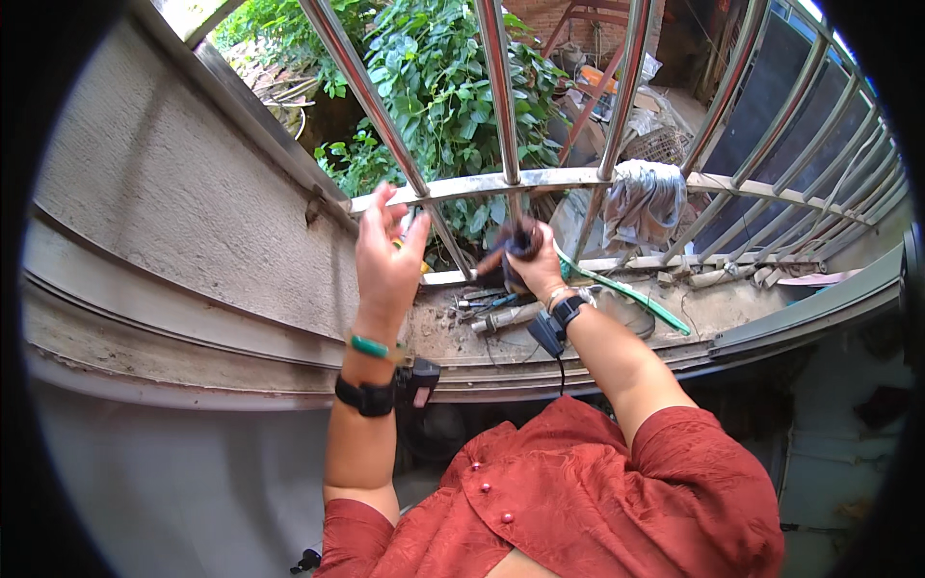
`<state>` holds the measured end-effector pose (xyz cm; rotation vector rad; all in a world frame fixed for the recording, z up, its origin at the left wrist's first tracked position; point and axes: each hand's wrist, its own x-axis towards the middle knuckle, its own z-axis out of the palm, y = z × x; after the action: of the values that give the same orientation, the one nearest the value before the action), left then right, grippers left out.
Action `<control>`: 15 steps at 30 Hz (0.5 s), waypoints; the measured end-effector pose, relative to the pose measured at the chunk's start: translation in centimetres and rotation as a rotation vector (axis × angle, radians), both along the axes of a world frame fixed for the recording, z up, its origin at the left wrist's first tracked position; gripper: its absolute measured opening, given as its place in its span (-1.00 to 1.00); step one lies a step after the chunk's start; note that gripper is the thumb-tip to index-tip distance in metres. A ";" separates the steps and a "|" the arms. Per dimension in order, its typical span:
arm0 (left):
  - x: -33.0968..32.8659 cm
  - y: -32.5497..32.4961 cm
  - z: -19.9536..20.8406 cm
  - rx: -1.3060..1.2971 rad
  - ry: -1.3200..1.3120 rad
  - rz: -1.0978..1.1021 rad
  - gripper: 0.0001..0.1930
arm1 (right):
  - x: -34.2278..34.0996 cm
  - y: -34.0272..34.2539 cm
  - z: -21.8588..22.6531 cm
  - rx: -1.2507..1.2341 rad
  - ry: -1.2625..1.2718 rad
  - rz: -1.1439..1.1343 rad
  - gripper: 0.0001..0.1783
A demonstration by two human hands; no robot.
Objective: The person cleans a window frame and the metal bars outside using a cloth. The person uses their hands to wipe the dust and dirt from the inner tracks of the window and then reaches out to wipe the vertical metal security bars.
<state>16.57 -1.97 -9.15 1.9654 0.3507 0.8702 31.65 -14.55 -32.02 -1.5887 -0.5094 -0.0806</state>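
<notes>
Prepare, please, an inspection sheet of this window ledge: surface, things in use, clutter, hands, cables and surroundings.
Surface: ledge dusty and stained.
Things in use: dark cloth-like bundle in the right hand, by the metal bars; its exact kind is unclear.
Clutter: green strip and pale tube on the ledge; grey cloth draped over the horizontal rail.
Hands: right closed around the bundle; left hand raised near the rail, fingers open, slightly blurred.
Cables: black cable hanging below a black device by the right wrist.
Surroundings: leafy plants beyond the bars; rough pale wall at left.
</notes>
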 end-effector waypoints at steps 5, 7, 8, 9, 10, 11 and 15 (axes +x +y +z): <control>5.4 1.4 6.4 0.027 -0.015 0.057 -0.44 | 0.1 -1.0 -1.4 -0.341 0.191 0.114 -0.56; 6.6 3.2 6.6 0.067 -0.038 0.113 -0.62 | 0.1 -0.7 1.4 -0.199 -0.007 0.071 -0.41; 7.1 4.4 6.3 0.030 -0.070 0.129 -0.72 | -1.4 -1.3 6.8 -0.071 0.140 0.186 -0.48; 8.1 3.4 6.4 0.014 -0.148 0.116 -0.83 | -0.5 -1.1 7.5 0.094 0.141 0.228 -0.49; 7.9 3.1 6.5 0.005 -0.150 0.116 -0.83 | 0.0 -0.6 7.8 0.249 0.142 0.289 -0.50; 7.9 2.7 6.9 0.040 -0.072 0.157 -0.85 | 0.2 -0.6 8.9 0.279 0.024 0.244 -0.50; 8.1 3.0 5.7 0.131 -0.105 0.196 -0.89 | -0.7 0.5 12.5 0.432 0.007 0.210 -0.43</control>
<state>24.65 0.99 -3.43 2.0195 0.4394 1.1431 30.90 -14.04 -19.56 -1.1084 -0.6055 -0.0233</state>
